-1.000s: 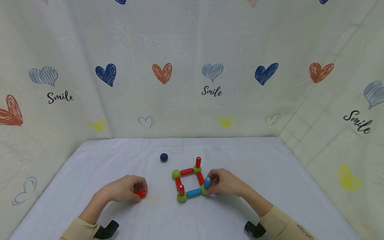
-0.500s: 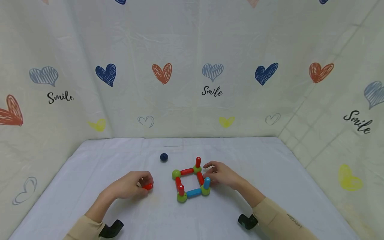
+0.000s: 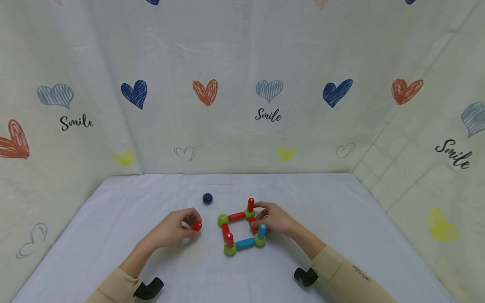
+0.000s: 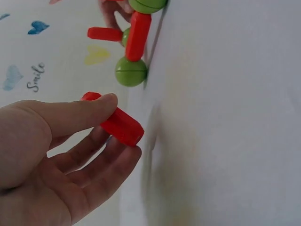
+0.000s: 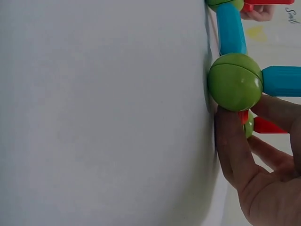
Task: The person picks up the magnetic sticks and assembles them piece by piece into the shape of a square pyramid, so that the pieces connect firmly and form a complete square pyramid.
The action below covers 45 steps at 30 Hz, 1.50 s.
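Note:
My left hand (image 3: 175, 229) pinches a short red magnetic rod (image 4: 123, 128) between thumb and fingers, raised a little over the table and left of the square frame. That frame has red rods (image 3: 236, 216) on three sides, a blue rod (image 3: 245, 243) along the front and a green ball (image 3: 222, 219) at each corner. Two red rods and a blue rod (image 3: 262, 231) stand upright on its balls. My right hand (image 3: 274, 218) grips the frame's back right corner, fingers bent around the green ball (image 3: 249, 213) and the red side rod. Part of that rod is hidden by the hand.
A dark blue ball (image 3: 207, 198) lies behind the frame, to its left. White cloth (image 3: 303, 193) covers the table. A curtain printed with hearts (image 3: 227, 126) rises at the back edge and along the sides. A black camera mount (image 3: 149, 289) sits at the left wrist.
My left hand has carried the red rod rightward and away from me, closer to the frame. My right hand has let go of the front right corner and shifted to the back right corner.

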Each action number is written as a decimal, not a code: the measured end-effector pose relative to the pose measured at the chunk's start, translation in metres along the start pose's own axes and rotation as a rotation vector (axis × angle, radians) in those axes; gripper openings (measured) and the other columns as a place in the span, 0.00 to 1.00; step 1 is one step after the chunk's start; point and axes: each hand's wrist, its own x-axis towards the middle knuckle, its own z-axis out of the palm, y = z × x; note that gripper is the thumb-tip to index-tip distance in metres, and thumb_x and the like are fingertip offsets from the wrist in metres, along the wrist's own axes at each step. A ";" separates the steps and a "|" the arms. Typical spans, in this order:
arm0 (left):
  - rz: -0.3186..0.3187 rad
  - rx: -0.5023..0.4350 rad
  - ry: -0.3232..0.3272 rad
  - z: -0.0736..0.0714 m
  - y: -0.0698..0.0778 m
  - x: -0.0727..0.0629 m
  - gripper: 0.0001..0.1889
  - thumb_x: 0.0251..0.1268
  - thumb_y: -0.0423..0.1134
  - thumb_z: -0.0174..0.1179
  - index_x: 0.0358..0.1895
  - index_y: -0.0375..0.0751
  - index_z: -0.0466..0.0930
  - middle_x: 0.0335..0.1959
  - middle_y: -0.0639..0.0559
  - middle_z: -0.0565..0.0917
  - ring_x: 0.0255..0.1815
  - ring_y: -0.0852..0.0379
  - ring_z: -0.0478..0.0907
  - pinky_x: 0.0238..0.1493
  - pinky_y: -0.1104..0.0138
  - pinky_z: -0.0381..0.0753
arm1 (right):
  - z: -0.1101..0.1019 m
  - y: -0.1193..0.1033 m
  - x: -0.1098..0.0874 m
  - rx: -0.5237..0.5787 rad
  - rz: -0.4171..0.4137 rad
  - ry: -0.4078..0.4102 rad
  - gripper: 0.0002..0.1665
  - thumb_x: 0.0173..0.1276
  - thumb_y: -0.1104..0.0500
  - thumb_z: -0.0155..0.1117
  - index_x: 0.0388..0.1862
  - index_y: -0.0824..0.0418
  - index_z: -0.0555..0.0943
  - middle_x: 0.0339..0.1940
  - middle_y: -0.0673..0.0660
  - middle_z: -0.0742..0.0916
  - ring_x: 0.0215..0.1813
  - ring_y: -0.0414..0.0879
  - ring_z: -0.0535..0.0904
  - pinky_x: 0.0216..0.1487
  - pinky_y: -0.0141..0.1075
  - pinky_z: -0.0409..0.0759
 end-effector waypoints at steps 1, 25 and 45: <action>0.001 -0.007 0.015 0.001 -0.001 0.002 0.15 0.61 0.29 0.72 0.46 0.47 0.80 0.39 0.58 0.82 0.46 0.54 0.80 0.47 0.64 0.82 | 0.001 -0.001 0.000 -0.003 0.001 0.006 0.37 0.62 0.59 0.78 0.69 0.61 0.75 0.38 0.54 0.85 0.39 0.48 0.81 0.38 0.38 0.84; -0.074 -0.250 0.289 0.026 0.018 0.043 0.16 0.61 0.32 0.74 0.48 0.47 0.78 0.43 0.55 0.83 0.50 0.53 0.82 0.50 0.60 0.84 | 0.014 -0.003 -0.003 -0.018 0.022 0.105 0.33 0.63 0.59 0.78 0.64 0.63 0.74 0.36 0.55 0.83 0.37 0.48 0.80 0.36 0.39 0.86; -0.027 -0.313 0.315 0.039 0.036 0.069 0.16 0.62 0.32 0.73 0.50 0.45 0.79 0.43 0.55 0.85 0.50 0.53 0.82 0.53 0.57 0.83 | 0.013 -0.003 -0.006 -0.011 0.004 0.090 0.32 0.64 0.60 0.77 0.63 0.65 0.73 0.36 0.55 0.83 0.36 0.47 0.81 0.37 0.39 0.87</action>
